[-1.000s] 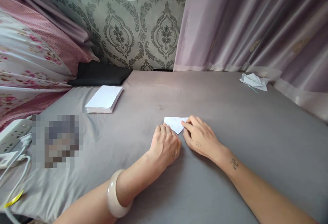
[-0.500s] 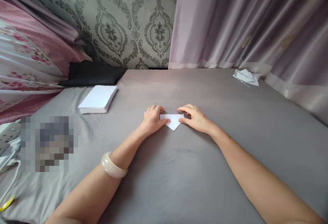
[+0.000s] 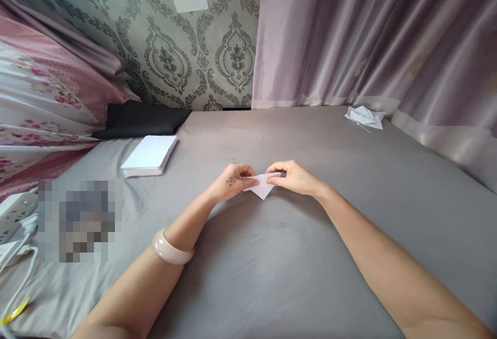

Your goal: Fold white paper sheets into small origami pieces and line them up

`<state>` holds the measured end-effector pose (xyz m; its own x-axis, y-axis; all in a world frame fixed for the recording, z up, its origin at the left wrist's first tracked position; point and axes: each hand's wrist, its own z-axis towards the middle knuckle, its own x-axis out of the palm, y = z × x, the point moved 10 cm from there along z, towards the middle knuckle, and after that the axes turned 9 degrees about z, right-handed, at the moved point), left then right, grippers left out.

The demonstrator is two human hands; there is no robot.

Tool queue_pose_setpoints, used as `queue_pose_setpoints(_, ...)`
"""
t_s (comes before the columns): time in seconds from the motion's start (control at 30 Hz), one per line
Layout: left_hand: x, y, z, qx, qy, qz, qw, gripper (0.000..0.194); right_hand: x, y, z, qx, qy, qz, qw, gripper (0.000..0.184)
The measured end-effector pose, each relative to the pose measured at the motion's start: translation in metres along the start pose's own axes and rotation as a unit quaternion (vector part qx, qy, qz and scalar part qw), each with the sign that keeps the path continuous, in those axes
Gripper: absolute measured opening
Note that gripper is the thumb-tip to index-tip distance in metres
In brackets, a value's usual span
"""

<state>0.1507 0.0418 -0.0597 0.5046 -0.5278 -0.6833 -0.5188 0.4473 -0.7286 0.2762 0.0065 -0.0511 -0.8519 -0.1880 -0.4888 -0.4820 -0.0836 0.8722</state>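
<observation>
Two bare hands hold one folded piece of white paper [image 3: 264,189] at the middle of a gray cloth [image 3: 272,282].

The left hand [image 3: 232,181] grasps the paper's left end and the right hand [image 3: 298,177] pinches its right end, thumbs on the near side; the pointed edge faces the wearer, and I cannot tell whether it touches the cloth. One pale bracelet [image 3: 166,251] circles the left forearm. Farther left lie one stack of white sheets [image 3: 149,152], too many to count, and one black cloth [image 3: 143,120] behind it. At far right is one small heap of folded papers [image 3: 364,115]. At the left edge, a white plug [image 3: 29,222] sits against a power strip [image 3: 16,211].
</observation>
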Motion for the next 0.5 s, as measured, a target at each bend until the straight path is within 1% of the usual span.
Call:
queue_pose_setpoints(0.07, -0.013, -0.018, -0.003, 0.047, -0.059, 0.077, 0.994, 0.020, -0.004, 0.016, -0.003, -0.036, -0.012, -0.041, 0.998, 0.018)
queue_pose_setpoints(0.1, -0.021, -0.030, -0.006, 0.080, -0.101, 0.133, 0.983, 0.020, -0.008, 0.027, -0.006, -0.071, -0.035, -0.085, 0.993, 0.018)
queue_pose_setpoints(0.13, -0.027, -0.043, -0.010, 0.118, -0.143, 0.196, 0.963, 0.019, -0.012, 0.039, -0.010, -0.113, -0.067, -0.141, 0.981, 0.018)
queue_pose_setpoints(0.17, -0.030, -0.055, -0.015, 0.157, -0.183, 0.259, 0.935, 0.020, -0.014, 0.051, -0.015, -0.157, -0.105, -0.202, 0.961, 0.019)
queue_pose_setpoints(0.23, -0.027, -0.071, -0.026, 0.227, -0.238, 0.369, 0.869, 0.020, -0.010, 0.067, -0.027, -0.232, -0.174, -0.320, 0.902, 0.022)
queue_pose_setpoints(0.27, -0.021, -0.074, -0.029, 0.253, -0.249, 0.413, 0.838, 0.021, -0.003, 0.070, -0.032, -0.258, -0.194, -0.371, 0.871, 0.024)
queue_pose_setpoints(0.3, -0.014, -0.074, -0.032, 0.274, -0.250, 0.449, 0.813, 0.021, 0.006, 0.069, -0.035, -0.279, -0.200, -0.414, 0.843, 0.026)
queue_pose_setpoints(0.37, 0.001, -0.070, -0.034, 0.298, -0.239, 0.500, 0.778, 0.024, 0.026, 0.063, -0.038, -0.308, -0.185, -0.470, 0.806, 0.030)
queue_pose_setpoints(0.4, 0.007, -0.068, -0.034, 0.305, -0.228, 0.516, 0.768, 0.025, 0.034, 0.058, -0.037, -0.313, -0.171, -0.491, 0.795, 0.031)
queue_pose_setpoints(0.43, 0.013, -0.065, -0.034, 0.309, -0.215, 0.526, 0.762, 0.027, 0.040, 0.053, -0.037, -0.311, -0.156, -0.504, 0.790, 0.031)
queue_pose_setpoints(0.5, 0.021, -0.061, -0.032, 0.308, -0.190, 0.531, 0.767, 0.029, 0.046, 0.045, -0.034, -0.291, -0.128, -0.517, 0.795, 0.031)
